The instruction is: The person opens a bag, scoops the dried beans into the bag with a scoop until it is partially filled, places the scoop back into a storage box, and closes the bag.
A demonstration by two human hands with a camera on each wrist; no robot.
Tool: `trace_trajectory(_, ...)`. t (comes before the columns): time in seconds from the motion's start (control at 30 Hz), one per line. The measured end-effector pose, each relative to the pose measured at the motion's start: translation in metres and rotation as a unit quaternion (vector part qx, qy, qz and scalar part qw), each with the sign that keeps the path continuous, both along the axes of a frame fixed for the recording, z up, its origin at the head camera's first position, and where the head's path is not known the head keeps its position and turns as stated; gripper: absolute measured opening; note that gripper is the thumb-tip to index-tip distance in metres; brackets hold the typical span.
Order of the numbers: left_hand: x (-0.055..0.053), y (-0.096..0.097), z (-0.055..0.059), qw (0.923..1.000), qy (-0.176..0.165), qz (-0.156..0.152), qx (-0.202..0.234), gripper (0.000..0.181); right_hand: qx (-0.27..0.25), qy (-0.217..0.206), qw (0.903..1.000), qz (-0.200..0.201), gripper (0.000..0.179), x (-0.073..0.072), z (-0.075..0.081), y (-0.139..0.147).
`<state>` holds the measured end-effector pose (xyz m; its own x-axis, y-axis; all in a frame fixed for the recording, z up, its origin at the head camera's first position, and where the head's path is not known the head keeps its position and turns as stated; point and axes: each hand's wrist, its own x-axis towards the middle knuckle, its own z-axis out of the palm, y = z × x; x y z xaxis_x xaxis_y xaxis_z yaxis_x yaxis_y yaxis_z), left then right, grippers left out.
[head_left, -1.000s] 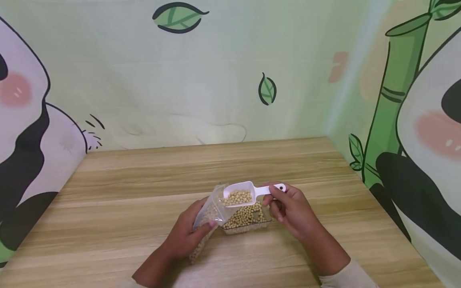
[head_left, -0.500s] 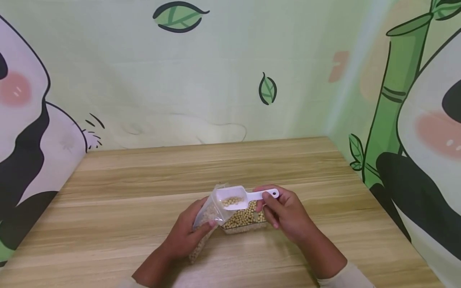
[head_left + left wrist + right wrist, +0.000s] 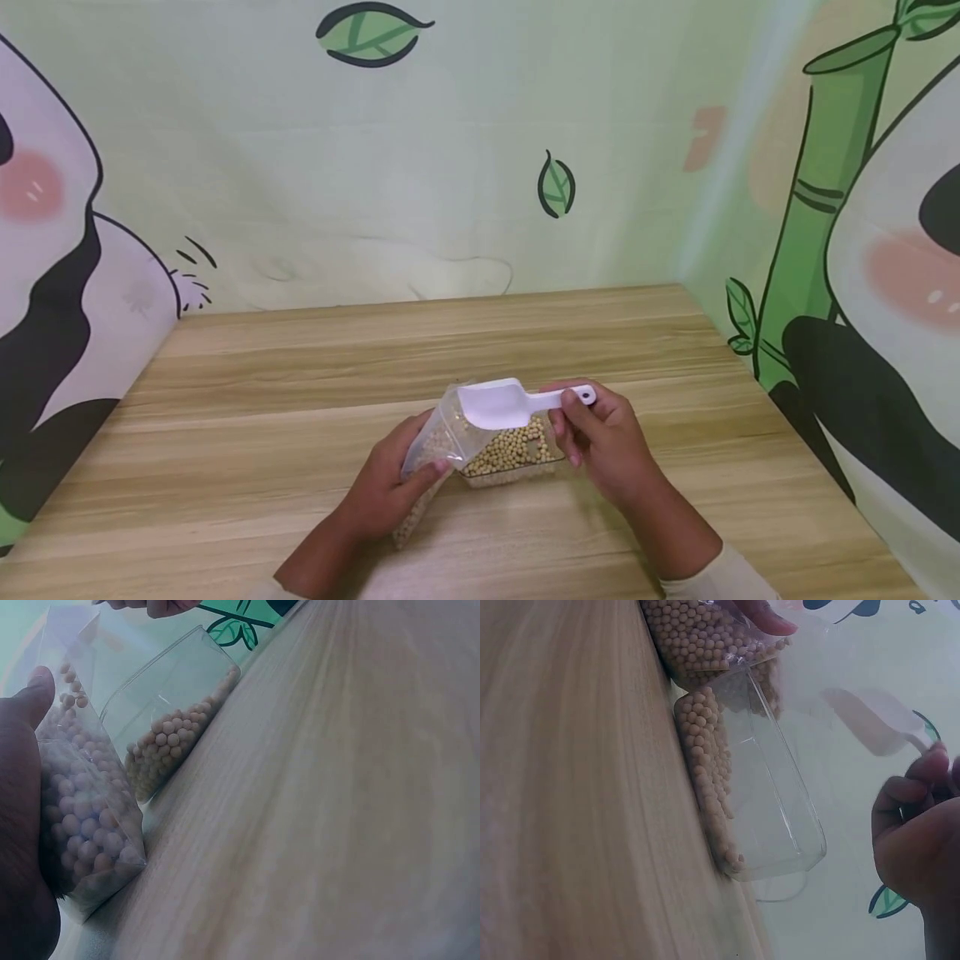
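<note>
My left hand [image 3: 396, 482] grips a clear plastic bag [image 3: 90, 802], which stands tilted on the table and holds many soybeans [image 3: 82, 832]. My right hand [image 3: 606, 433] pinches the handle of a white scoop [image 3: 497, 405]. The scoop's bowl looks bare in the head view, and its lip is at the bag's mouth. Under and behind the scoop sits a clear plastic box [image 3: 780, 802] with a layer of soybeans [image 3: 701, 742] along its bottom. The bag touches or nearly touches the box's left end.
The wooden table [image 3: 300, 367] stretches around the bag and box on every side. Behind it hangs a pale green backdrop [image 3: 435, 167] printed with leaves, pandas and bamboo, which also closes off the right side.
The soybeans in the scoop have slid off into the bag. The scoop first moved left and down, then back right and up. My left hand and the bag hold still.
</note>
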<state>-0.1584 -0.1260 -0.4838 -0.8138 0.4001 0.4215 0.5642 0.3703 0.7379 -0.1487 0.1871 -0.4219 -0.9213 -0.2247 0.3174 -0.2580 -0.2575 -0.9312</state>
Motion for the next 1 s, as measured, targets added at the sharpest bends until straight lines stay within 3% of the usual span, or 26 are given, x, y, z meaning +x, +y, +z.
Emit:
trace_trajectory(0.1, 0.000, 0.000, -0.001, 1.0000, 0.001, -0.001, 0.001, 0.058, -0.029, -0.028, 0.9971, -0.064, 0.029, 0.000, 0.003, 0.000)
trace_trajectory(0.27, 0.000, 0.000, -0.001, 1.0000, 0.006, 0.003, -0.003, 0.058, -0.066, -0.071, 0.9793, -0.178, 0.031, -0.002, 0.008, -0.002)
trace_trajectory(0.4, 0.000, 0.000, -0.001, 0.9999, 0.009, 0.006, -0.006, 0.058, -0.030, -0.088, 0.9673, -0.236, 0.026, -0.004, 0.009, -0.004)
trace_trajectory(0.53, 0.000, 0.000, 0.000, 0.9999, 0.011, 0.006, -0.005, 0.059, 0.065, -0.082, 0.9604, -0.258, 0.021, -0.004, 0.006, -0.005)
trace_trajectory(0.7, -0.001, 0.000, -0.001, 0.9999, 0.013, 0.006, -0.004, 0.059, 0.168, -0.017, 0.9518, -0.256, 0.017, -0.002, 0.001, -0.007)
trace_trajectory(0.87, -0.002, 0.000, -0.001, 0.9999, 0.014, 0.005, -0.005, 0.059, 0.219, 0.050, 0.9411, -0.253, 0.013, -0.001, -0.003, -0.010)
trace_trajectory(1.0, -0.002, 0.001, -0.001, 0.9999, 0.015, 0.006, -0.005, 0.059, 0.235, 0.049, 0.9365, -0.255, 0.011, -0.002, -0.003, -0.012)
